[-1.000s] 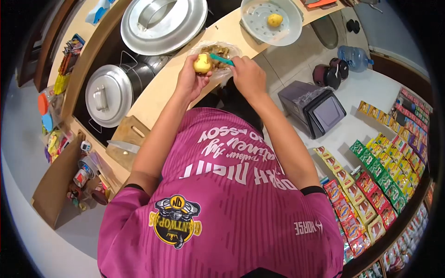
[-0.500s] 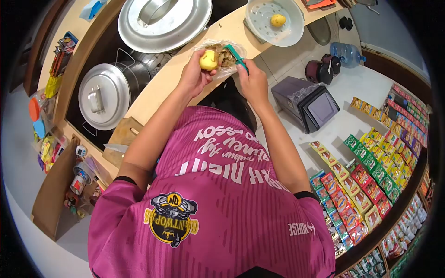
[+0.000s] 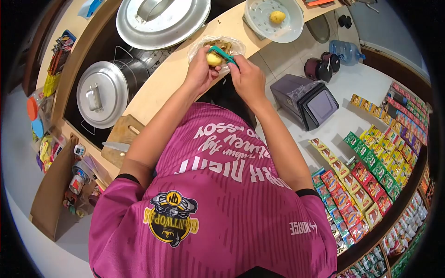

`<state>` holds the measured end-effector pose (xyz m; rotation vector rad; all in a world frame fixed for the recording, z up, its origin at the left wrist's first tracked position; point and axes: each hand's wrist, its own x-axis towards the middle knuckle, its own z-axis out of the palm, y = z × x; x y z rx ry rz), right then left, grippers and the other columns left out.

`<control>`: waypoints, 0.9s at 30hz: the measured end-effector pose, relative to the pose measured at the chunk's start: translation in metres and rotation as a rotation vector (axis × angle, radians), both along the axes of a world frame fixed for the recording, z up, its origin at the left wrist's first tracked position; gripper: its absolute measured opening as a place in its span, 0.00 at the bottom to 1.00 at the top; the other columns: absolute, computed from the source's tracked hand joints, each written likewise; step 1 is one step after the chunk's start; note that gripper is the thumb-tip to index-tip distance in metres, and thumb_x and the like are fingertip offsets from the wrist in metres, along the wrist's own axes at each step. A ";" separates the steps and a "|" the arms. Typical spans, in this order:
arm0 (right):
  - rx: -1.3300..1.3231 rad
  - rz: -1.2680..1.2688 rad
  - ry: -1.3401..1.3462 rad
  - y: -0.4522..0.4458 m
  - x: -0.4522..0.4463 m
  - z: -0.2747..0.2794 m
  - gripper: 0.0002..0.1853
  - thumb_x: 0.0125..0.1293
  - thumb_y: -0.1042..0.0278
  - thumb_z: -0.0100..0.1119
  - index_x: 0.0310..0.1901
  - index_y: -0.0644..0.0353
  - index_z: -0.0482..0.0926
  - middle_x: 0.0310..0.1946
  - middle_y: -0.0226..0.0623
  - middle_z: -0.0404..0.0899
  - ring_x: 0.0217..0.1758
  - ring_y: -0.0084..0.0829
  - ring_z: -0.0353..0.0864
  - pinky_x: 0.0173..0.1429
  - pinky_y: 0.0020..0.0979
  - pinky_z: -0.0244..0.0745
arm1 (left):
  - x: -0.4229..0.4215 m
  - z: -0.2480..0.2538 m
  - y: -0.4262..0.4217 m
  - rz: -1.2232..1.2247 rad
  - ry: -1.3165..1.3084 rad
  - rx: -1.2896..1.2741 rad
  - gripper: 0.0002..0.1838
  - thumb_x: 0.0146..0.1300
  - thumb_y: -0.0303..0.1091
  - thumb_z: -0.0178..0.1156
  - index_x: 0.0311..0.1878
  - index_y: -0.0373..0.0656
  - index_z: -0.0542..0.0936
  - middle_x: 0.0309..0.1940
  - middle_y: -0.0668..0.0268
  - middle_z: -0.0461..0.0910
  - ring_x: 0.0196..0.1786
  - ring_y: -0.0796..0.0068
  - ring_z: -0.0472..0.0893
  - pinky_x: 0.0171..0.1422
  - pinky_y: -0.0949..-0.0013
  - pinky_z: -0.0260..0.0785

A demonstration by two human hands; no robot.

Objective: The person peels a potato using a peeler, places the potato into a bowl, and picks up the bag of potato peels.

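A mostly bare yellow potato (image 3: 214,59) is gripped in my left hand (image 3: 199,71), over the counter's edge. My right hand (image 3: 248,78) is closed around the handle of a green peeler (image 3: 222,53), whose head lies across the top of the potato. Just behind both hands, a clear plastic bag (image 3: 238,46) holds brown peelings (image 3: 223,45). Another peeled potato (image 3: 277,17) sits in a white perforated basin (image 3: 259,28) at the back right of the counter.
Two lidded metal pots, one with a large lid (image 3: 160,21) and one smaller (image 3: 99,95), stand left of the counter. A knife (image 3: 116,146) lies by a wooden cutting board (image 3: 124,131). A grey bin (image 3: 306,102) stands on the floor to the right, near hanging sachets (image 3: 357,185).
My right hand has brought the peeler leftward from beside the potato onto its top. The potato has shifted slightly right in my left hand.
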<state>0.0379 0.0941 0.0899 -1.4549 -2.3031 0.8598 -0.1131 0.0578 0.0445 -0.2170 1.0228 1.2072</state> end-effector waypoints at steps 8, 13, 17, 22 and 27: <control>0.044 0.013 0.018 0.002 -0.001 -0.006 0.09 0.67 0.59 0.63 0.42 0.53 0.78 0.33 0.42 0.84 0.36 0.52 0.83 0.36 0.50 0.75 | 0.002 0.000 -0.001 0.005 -0.029 0.016 0.22 0.76 0.55 0.44 0.41 0.45 0.73 0.26 0.67 0.73 0.23 0.78 0.70 0.23 0.76 0.60; 0.032 -0.013 0.031 0.003 -0.010 -0.009 0.08 0.69 0.61 0.62 0.44 0.55 0.79 0.33 0.46 0.83 0.36 0.54 0.83 0.36 0.48 0.74 | -0.005 -0.004 0.002 -0.002 -0.025 0.035 0.22 0.76 0.54 0.41 0.40 0.44 0.72 0.26 0.67 0.72 0.22 0.78 0.69 0.23 0.76 0.60; 0.067 -0.034 0.041 0.004 -0.016 -0.015 0.09 0.68 0.59 0.62 0.42 0.54 0.78 0.34 0.43 0.84 0.37 0.53 0.83 0.37 0.51 0.75 | -0.011 -0.004 0.004 0.004 -0.023 0.053 0.22 0.76 0.52 0.40 0.40 0.42 0.72 0.25 0.66 0.72 0.21 0.78 0.68 0.23 0.75 0.60; 0.067 -0.025 0.023 0.007 -0.019 -0.015 0.10 0.68 0.59 0.62 0.43 0.54 0.78 0.34 0.43 0.84 0.38 0.54 0.83 0.37 0.51 0.75 | -0.016 -0.003 0.004 -0.024 -0.031 0.052 0.23 0.75 0.51 0.40 0.41 0.40 0.73 0.26 0.64 0.74 0.20 0.78 0.67 0.22 0.75 0.60; 0.052 -0.087 -0.034 0.026 -0.008 -0.023 0.09 0.69 0.60 0.61 0.44 0.55 0.79 0.33 0.48 0.83 0.38 0.56 0.82 0.37 0.50 0.74 | -0.010 0.005 -0.001 -0.035 -0.042 0.006 0.19 0.74 0.49 0.43 0.42 0.43 0.74 0.27 0.65 0.75 0.18 0.79 0.67 0.19 0.76 0.56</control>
